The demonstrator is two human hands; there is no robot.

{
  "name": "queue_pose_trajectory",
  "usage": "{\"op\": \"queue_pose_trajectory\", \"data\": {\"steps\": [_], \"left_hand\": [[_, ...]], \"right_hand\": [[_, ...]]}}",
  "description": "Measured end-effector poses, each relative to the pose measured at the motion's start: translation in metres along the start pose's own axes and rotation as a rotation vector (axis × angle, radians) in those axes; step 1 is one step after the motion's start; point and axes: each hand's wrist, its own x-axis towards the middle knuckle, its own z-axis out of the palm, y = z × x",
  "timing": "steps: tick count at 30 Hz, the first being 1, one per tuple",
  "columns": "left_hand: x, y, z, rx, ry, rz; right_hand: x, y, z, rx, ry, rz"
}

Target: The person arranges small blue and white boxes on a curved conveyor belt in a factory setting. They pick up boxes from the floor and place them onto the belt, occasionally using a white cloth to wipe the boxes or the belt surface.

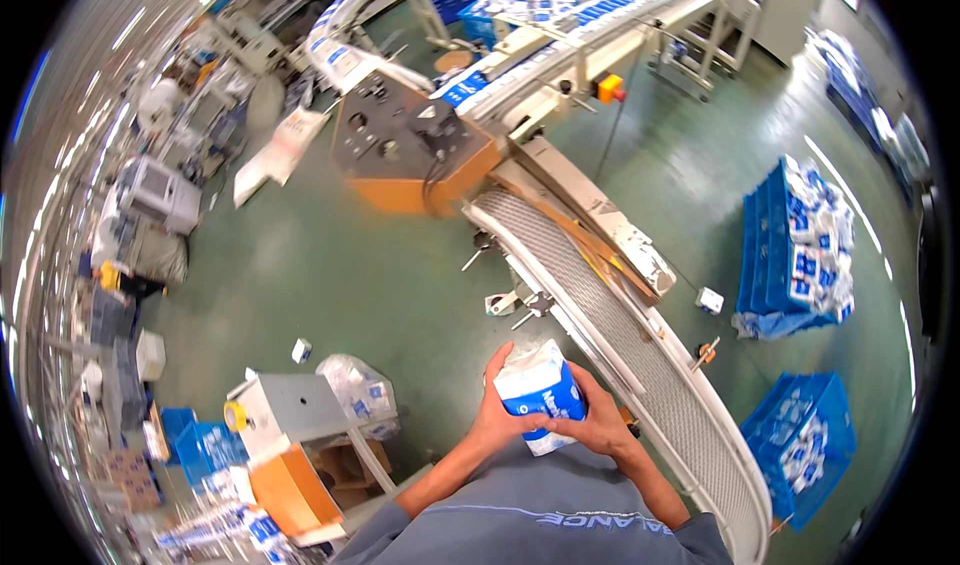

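Note:
A blue-and-white plastic-wrapped packet (545, 385), soft and roughly box-shaped, is held up in front of my body. My left hand (497, 405) grips its left side, thumb across the lower front. On the right side my right hand (597, 412) is closed round it, and the two thumbs nearly meet near the packet's lower part. What exactly is inside the wrapping cannot be made out. Just to the right of my hands runs a curved grey conveyor (640, 365) with pale side rails; the packet is apart from it.
An orange-sided machine with a dark top (410, 145) stands ahead at the conveyor's far end. Blue crates (762, 255) of packets are at the right, with another blue crate (785, 405) nearer. A grey table (290, 405) and an orange box (295, 490) are at the left.

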Motion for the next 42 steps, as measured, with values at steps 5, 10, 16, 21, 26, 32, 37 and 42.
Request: {"op": "queue_pose_trajectory", "data": {"steps": [5,10,16,21,26,32,37,42], "left_hand": [[-0.033,0.003,-0.003,-0.013,0.181,0.043],[-0.042,0.002,-0.043,-0.147,0.301,0.080],[-0.059,-0.009,-0.141,-0.159,0.388,0.199],[-0.087,-0.025,-0.238,-0.264,0.528,0.030],[-0.164,-0.054,-0.298,-0.171,0.778,-0.024],[-0.214,-0.084,-0.319,-0.328,1.196,0.003],[-0.252,-0.127,-0.284,-0.349,1.421,-0.025],[-0.303,-0.156,-0.222,-0.378,1.613,-0.039]], "right_hand": [[0.016,-0.013,0.008,-0.182,-0.172,0.073],[0.037,-0.023,0.048,-0.222,-0.331,0.028],[0.084,-0.038,0.140,-0.279,-0.318,-0.058],[0.144,-0.035,0.170,-0.191,-0.109,-0.337],[0.189,-0.044,0.168,-0.326,0.234,-0.733],[0.246,-0.126,0.210,-0.524,0.266,-0.795],[0.272,-0.151,0.239,-0.476,0.090,-0.888],[0.261,-0.063,0.305,-0.433,-0.320,-0.777]]}}
